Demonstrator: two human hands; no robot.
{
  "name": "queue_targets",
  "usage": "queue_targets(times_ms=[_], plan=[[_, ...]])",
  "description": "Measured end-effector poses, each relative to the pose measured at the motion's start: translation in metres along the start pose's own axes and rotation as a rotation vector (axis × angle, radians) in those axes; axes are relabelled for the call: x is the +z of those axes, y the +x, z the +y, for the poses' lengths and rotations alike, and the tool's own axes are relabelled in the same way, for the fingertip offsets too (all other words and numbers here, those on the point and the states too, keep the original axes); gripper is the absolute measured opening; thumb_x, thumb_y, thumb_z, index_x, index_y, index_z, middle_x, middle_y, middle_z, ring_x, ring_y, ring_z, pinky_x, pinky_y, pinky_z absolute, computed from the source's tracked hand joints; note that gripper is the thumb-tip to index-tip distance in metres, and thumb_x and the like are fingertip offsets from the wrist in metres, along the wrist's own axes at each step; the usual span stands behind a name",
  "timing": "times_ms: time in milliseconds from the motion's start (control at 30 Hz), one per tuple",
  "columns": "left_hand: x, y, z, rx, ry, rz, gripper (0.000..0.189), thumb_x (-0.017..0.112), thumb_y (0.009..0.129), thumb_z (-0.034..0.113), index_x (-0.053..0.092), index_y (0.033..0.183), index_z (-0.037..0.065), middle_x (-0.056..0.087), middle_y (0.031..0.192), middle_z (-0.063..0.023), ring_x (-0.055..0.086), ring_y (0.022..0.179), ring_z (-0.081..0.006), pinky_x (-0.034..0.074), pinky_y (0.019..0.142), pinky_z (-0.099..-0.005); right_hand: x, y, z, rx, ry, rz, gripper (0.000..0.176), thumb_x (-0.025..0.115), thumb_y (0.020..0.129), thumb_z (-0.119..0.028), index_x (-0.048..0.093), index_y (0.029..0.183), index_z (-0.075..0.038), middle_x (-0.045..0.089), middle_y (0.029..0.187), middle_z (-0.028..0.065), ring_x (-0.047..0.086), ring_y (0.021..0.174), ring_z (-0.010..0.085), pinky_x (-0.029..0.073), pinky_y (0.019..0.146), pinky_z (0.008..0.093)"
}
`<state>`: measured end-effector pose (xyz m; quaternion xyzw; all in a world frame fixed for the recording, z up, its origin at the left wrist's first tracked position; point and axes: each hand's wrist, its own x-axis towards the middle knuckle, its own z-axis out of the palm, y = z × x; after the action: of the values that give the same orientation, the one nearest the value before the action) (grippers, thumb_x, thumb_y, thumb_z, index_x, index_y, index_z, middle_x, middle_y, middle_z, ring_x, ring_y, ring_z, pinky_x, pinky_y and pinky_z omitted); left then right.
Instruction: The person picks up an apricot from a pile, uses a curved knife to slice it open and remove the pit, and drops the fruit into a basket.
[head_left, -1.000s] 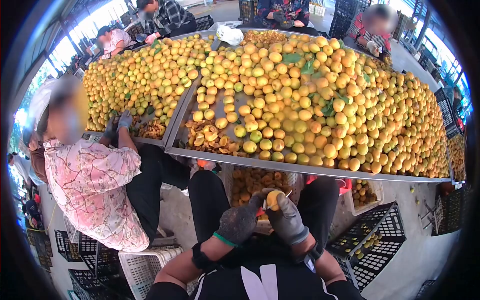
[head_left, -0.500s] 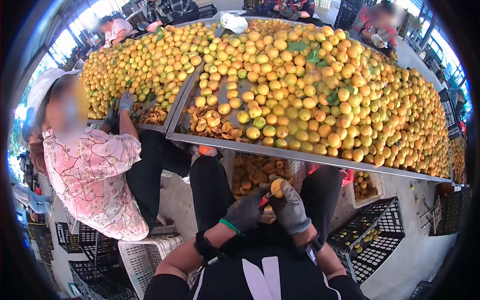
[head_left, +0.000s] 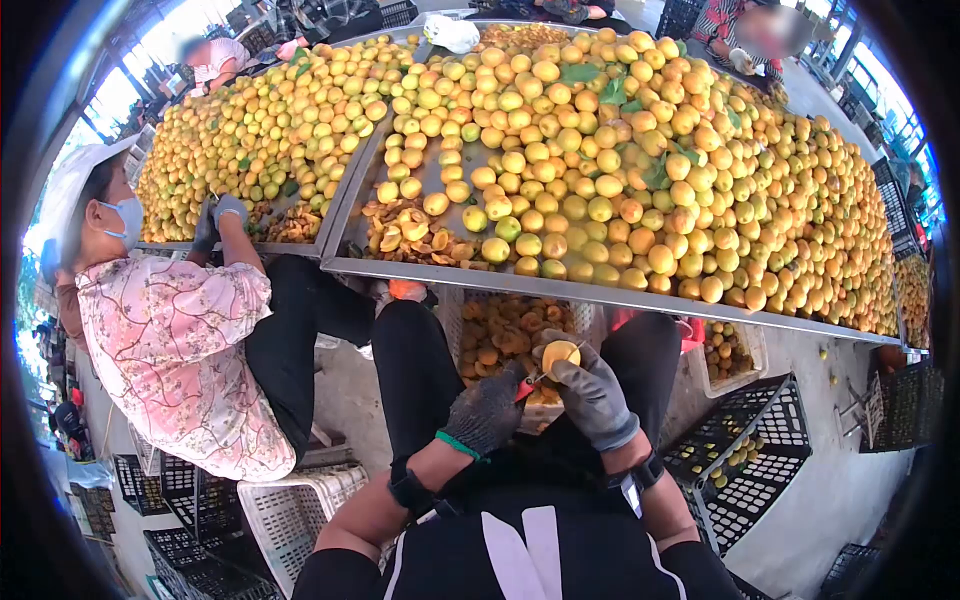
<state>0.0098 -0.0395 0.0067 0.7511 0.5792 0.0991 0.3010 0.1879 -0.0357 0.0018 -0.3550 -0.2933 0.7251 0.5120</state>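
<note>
Just in front of the metal counter (head_left: 600, 299) heaped with apricots (head_left: 608, 160), the left hand (head_left: 482, 414) has gloved fingers closed round a red-handled knife (head_left: 524, 389), the right hand (head_left: 597, 398) pinches one apricot (head_left: 560, 354), and crates (head_left: 752, 462) line the floor (head_left: 860, 480).

Our left hand in its dark grey knitted glove (head_left: 487, 408), green at the cuff, is curled closed just below the frame's centre. Close on its right, our grey-gloved right hand (head_left: 594, 395) grips with bent fingers. Our bare forearms (head_left: 365, 522) angle up and inward from the bottom, black-banded at both wrists (head_left: 648, 470).
</note>
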Motion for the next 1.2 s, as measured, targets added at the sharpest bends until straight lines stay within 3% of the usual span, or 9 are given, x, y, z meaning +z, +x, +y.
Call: queue_targets(times_ms=[100, 233, 467, 533, 667, 833, 900, 1067, 1200], plan=[[-0.002, -0.003, -0.006, 0.106, 0.010, 0.055, 0.041, 0.060, 0.086, 0.022, 0.051, 0.121, 0.004, 0.065, 0.081, -0.0239, 0.065, 0.076, -0.0416, 0.051, 0.064, -0.0524, 0.004, -0.002, 0.004, 0.028, 0.071, -0.004, 0.042, 0.062, 0.093, -0.017, 0.049, 0.130, 0.000, 0.059, 0.115, 0.0052, 0.057, 0.102, 0.0143, 0.044, 0.095, 0.0268], [0.008, 0.004, -0.010, 0.037, -0.085, 0.022, 0.037, 0.060, 0.085, 0.022, 0.053, 0.117, 0.004, 0.064, 0.078, -0.0244, 0.065, 0.075, -0.0415, 0.050, 0.063, -0.0530, 0.007, -0.003, 0.014, 0.002, 0.050, 0.038, 0.041, 0.058, 0.097, -0.025, 0.050, 0.128, 0.000, 0.060, 0.115, 0.0066, 0.058, 0.106, 0.0153, 0.044, 0.096, 0.0280], [0.007, 0.015, -0.015, 0.144, 0.018, 0.111, 0.033, 0.059, 0.084, 0.018, 0.053, 0.114, 0.006, 0.064, 0.076, -0.0227, 0.065, 0.074, -0.0419, 0.051, 0.064, -0.0519, 0.002, -0.003, 0.014, 0.063, 0.132, 0.170, 0.034, 0.055, 0.098, -0.025, 0.054, 0.122, -0.001, 0.062, 0.108, 0.0050, 0.058, 0.102, 0.0132, 0.046, 0.092, 0.0274], [0.009, 0.014, -0.014, 0.166, -0.002, 0.132, 0.033, 0.058, 0.084, 0.018, 0.053, 0.115, 0.007, 0.064, 0.076, -0.0224, 0.065, 0.073, -0.0418, 0.051, 0.064, -0.0518, -0.006, 0.002, 0.019, -0.083, -0.149, 0.145, 0.031, 0.057, 0.097, -0.024, 0.056, 0.119, -0.001, 0.061, 0.107, 0.0034, 0.057, 0.099, 0.0108, 0.047, 0.089, 0.0266], [0.002, 0.011, -0.011, 0.084, 0.007, 0.098, 0.032, 0.056, 0.086, 0.017, 0.055, 0.117, 0.009, 0.066, 0.082, -0.0218, 0.065, 0.079, -0.0407, 0.051, 0.068, -0.0519, 0.008, 0.000, 0.014, -0.193, -0.355, 0.162, 0.030, 0.058, 0.097, -0.023, 0.057, 0.118, -0.001, 0.061, 0.105, 0.0024, 0.057, 0.097, 0.0095, 0.047, 0.087, 0.0252], [-0.005, 0.020, -0.004, 0.015, -0.094, 0.024, 0.036, 0.053, 0.088, 0.016, 0.054, 0.124, 0.014, 0.067, 0.092, -0.0216, 0.065, 0.084, -0.0407, 0.051, 0.072, -0.0526, 0.019, 0.007, 0.006, 0.024, 0.187, 0.228, 0.030, 0.058, 0.097, -0.022, 0.056, 0.117, -0.001, 0.063, 0.103, 0.0045, 0.059, 0.095, 0.0115, 0.049, 0.086, 0.0259], [0.009, 0.025, -0.015, 0.073, -0.153, 0.032, 0.039, 0.059, 0.088, 0.023, 0.052, 0.124, 0.009, 0.064, 0.078, -0.0239, 0.064, 0.077, -0.0423, 0.051, 0.067, -0.0517, 0.016, 0.008, 0.008, 0.005, 0.127, 0.200, 0.031, 0.058, 0.096, -0.023, 0.056, 0.118, -0.001, 0.063, 0.104, 0.0051, 0.060, 0.096, 0.0124, 0.050, 0.086, 0.0268], [0.011, 0.023, -0.012, 0.010, -0.025, 0.039, 0.039, 0.058, 0.089, 0.023, 0.052, 0.125, 0.010, 0.064, 0.078, -0.0235, 0.065, 0.078, -0.0418, 0.051, 0.067, -0.0516, 0.009, 0.007, 0.029, -0.124, -0.089, 0.237, 0.034, 0.059, 0.096, -0.025, 0.055, 0.120, -0.001, 0.062, 0.106, 0.0058, 0.062, 0.097, 0.0146, 0.052, 0.087, 0.0279], [-0.012, 0.029, -0.005, -0.004, 0.108, -0.004, 0.038, 0.057, 0.088, 0.023, 0.052, 0.122, 0.007, 0.065, 0.084, -0.0239, 0.065, 0.082, -0.0409, 0.051, 0.070, -0.0508, 0.008, 0.012, 0.012, 0.014, 0.073, 0.183, 0.034, 0.059, 0.096, -0.024, 0.053, 0.121, -0.001, 0.062, 0.110, 0.0076, 0.061, 0.100, 0.0144, 0.051, 0.088, 0.0283]])
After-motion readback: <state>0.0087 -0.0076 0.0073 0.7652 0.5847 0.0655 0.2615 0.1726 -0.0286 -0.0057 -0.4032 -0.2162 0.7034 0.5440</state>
